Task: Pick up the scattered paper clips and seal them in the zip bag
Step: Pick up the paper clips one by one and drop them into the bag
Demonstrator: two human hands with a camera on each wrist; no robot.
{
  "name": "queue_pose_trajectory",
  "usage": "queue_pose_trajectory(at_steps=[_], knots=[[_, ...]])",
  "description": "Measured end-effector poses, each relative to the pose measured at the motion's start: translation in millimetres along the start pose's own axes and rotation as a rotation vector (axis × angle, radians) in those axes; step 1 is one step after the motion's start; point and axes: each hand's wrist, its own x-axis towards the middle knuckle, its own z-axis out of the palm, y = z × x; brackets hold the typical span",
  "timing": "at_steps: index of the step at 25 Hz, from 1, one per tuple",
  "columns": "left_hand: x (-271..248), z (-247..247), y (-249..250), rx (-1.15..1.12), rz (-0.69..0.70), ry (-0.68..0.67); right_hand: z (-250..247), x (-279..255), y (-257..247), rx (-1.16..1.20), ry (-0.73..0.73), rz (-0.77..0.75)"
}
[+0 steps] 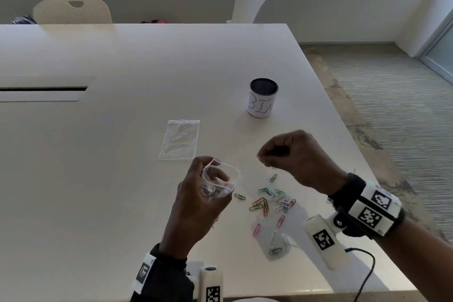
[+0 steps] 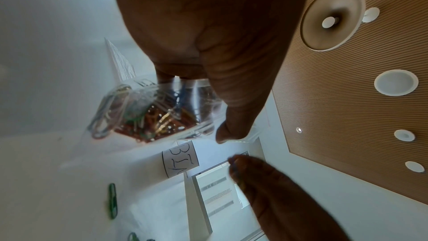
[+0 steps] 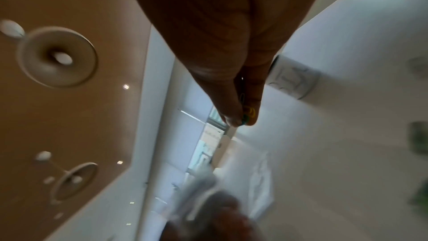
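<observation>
White desk [image 1: 122,61] beneath us, our left hand [image 1: 196,203] grips the open zip bag [image 1: 218,185], part-filled, while our right hand [image 1: 297,157] pinches a few paper clips [image 3: 246,114] near its mouth; more loose clips [image 1: 269,201] wait near the desk's near edge, so next we likely drop these in.

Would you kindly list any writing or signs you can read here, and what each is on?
"BIN": handwritten on the paper label around the mesh cup.
Black-and-white square code markers on the wrist bands: patterns only, no words.
Zip bags: no print legible.
</observation>
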Motion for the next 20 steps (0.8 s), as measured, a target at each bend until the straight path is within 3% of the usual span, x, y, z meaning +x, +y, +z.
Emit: queue_pose_trajectory(at_steps=[3, 7, 13, 17, 20], knots=[[3.0, 2.0, 2.9, 0.016, 0.012, -0.011, 6.9, -4.1, -45.9, 0.096, -0.032, -0.112], [8.1, 5.4, 4.8, 0.063, 0.02, -0.016, 37.6, -4.2, -66.9, -0.082, -0.135, -0.292], [12.4, 9.1, 2.0, 0.075, 0.04, -0.026, 34.1, -8.0, -69.1, -0.144, -0.139, -0.309], [16.6, 16.7, 3.4, 0.025, 0.058, -0.049, -5.7, 1.0, -26.6, -0.243, 0.082, -0.187], [18.5, 24.2, 7.5, -0.004, 0.063, -0.082, -38.5, 11.2, 40.6, -0.515, 0.17, -0.004]])
